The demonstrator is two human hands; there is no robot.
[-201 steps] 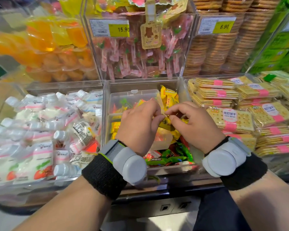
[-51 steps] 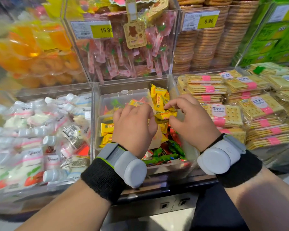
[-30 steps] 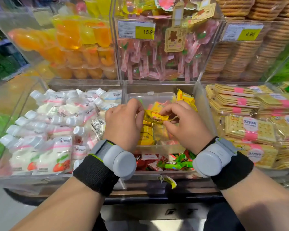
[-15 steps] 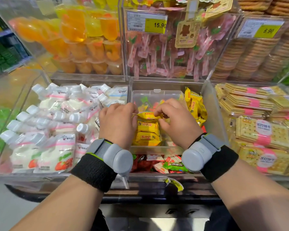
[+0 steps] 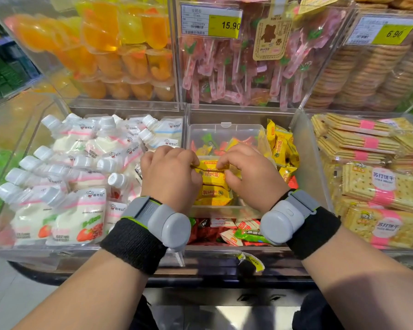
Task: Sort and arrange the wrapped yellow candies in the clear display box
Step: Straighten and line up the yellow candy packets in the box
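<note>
From the head camera I see my left hand (image 5: 169, 175) and right hand (image 5: 250, 177) both down inside the clear display box (image 5: 227, 131), which sits in the middle bin. The fingers of each hand pinch one end of the same wrapped yellow candy (image 5: 209, 166), held level between them. Just below it, two more yellow candies (image 5: 212, 192) lie stacked flat in a row against the box's near wall. More yellow packs (image 5: 280, 145) stand loose in the bin right of the box. Pouch drinks (image 5: 81, 163) fill the left bin, cracker packs (image 5: 372, 184) the right.
</note>
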